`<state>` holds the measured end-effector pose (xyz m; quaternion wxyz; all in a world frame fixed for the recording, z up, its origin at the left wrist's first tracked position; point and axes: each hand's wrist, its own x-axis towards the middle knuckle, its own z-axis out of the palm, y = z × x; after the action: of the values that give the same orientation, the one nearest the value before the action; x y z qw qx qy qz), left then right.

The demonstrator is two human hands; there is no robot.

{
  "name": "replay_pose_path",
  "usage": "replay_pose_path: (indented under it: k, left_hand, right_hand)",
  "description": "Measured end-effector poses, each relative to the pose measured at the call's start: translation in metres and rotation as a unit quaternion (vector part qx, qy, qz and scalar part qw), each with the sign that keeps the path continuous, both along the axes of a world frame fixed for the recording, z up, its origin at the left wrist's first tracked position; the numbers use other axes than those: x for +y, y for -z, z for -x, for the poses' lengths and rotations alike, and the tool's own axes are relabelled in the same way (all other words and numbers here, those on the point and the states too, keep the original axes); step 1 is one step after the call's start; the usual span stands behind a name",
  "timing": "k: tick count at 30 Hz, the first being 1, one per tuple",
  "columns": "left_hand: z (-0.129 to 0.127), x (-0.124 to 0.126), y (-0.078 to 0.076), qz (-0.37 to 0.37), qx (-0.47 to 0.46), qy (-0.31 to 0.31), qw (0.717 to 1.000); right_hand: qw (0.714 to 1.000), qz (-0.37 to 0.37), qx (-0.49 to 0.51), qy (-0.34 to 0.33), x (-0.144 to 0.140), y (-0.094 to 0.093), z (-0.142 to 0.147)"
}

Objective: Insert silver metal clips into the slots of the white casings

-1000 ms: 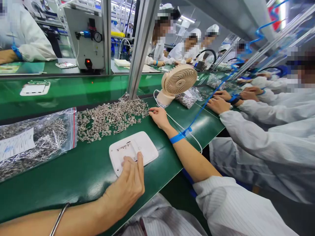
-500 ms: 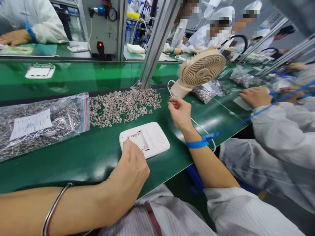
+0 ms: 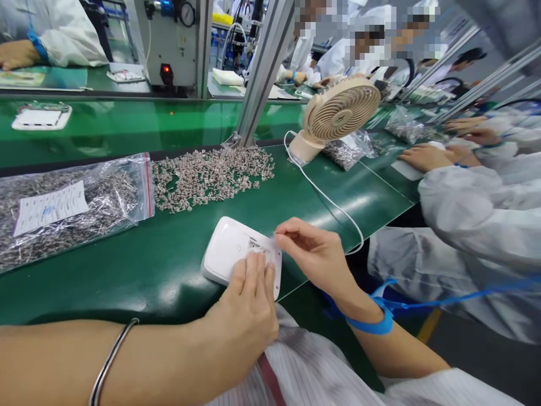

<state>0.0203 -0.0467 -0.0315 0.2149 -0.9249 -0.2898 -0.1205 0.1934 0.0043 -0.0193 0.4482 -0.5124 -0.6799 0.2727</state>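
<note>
One white case (image 3: 230,248) lies under the left hand (image 3: 247,307), whose fingers press flat on it; the right hand (image 3: 315,254), just beside, pinches one small metal clip (image 3: 274,235) over it.

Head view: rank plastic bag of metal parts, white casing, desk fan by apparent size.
1. plastic bag of metal parts
2. white casing and desk fan look alike; the fan stands farther off, so unsure.
</note>
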Motion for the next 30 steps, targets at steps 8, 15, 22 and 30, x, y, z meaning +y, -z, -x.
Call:
replay_pose_path:
  k: [8,15,22,30]
  left_hand:
    - [-0.002,0.004,-0.002,-0.053,0.023,-0.017,0.998]
    - [-0.003,0.005,-0.003,-0.028,0.021,-0.007,0.999]
    - [-0.003,0.011,-0.004,-0.007,0.034,0.000,0.999]
    - [-0.006,0.016,0.000,-0.021,0.016,0.003,1.000]
  right_hand:
    - [0.975,-0.096,-0.198,-0.022,-0.013,0.005,0.007]
    - [0.954,-0.173,-0.244,0.030,-0.016,0.015,0.016]
    - [0.956,-0.151,-0.248,0.043,-0.016,0.015,0.016]
    - [0.976,-0.139,-0.158,0.059,-0.036,0.028,0.014]
